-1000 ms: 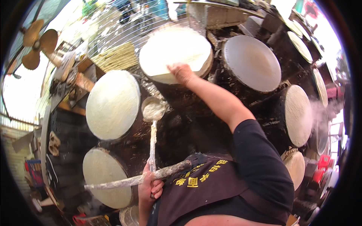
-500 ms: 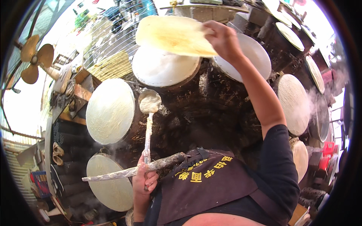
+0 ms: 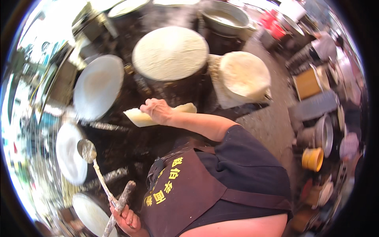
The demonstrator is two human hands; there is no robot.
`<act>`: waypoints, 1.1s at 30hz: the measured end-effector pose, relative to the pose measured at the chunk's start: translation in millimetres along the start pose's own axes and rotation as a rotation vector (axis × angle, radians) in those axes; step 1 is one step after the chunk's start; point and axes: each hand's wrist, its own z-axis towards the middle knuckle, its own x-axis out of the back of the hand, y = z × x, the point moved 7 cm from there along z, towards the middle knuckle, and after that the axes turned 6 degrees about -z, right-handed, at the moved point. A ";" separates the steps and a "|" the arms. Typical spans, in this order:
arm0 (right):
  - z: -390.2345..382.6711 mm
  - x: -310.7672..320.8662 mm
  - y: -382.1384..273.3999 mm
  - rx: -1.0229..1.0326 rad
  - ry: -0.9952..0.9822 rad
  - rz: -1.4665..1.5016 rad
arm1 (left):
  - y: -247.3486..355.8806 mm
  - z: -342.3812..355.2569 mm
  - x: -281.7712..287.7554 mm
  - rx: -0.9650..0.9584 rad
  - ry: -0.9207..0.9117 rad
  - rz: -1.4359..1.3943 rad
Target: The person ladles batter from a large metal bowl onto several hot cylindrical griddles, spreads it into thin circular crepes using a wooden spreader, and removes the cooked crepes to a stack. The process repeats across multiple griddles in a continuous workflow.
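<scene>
1. Two hands of the person are at work; the right hand point(image 3: 158, 111) grips a thin pale sheet point(image 3: 135, 117) with closed fingers.
2. This sheet is in front of the dark surface point(image 3: 118, 152), just below a round plate with a cream layer point(image 3: 170, 53); I cannot tell whether it touches anything there.
3. The left hand point(image 3: 127, 219) is closed around a ladle point(image 3: 102, 175) and a rough stick point(image 3: 125, 193), which cross each other.
4. On the left side stand a grey round plate point(image 3: 98, 87) and a white round plate point(image 3: 71, 154).
5. On the right, round pale sheets point(image 3: 244, 75) lie on a light cloth point(image 3: 227, 103).
6. Behind, steam rises beside a metal basin point(image 3: 225, 19).
7. Across the grey-brown floor point(image 3: 264, 130), the room holds a yellow bucket point(image 3: 312, 159), red containers point(image 3: 277, 31) and another person in a pale top point(image 3: 325, 46).
</scene>
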 end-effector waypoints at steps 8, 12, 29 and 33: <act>-113.6 220.9 226.0 -0.486 0.317 0.387 | -91.8 66.1 -121.8 0.090 -0.007 0.035; -236.5 267.8 391.3 -0.815 0.651 0.860 | -116.6 103.6 -141.3 0.265 -0.191 0.169; -460.1 68.9 629.8 -1.567 0.930 0.795 | -214.8 116.3 -215.4 -0.015 0.097 0.093; -489.7 58.4 667.6 -1.563 0.885 0.603 | -212.6 110.9 -194.6 -0.012 0.120 0.052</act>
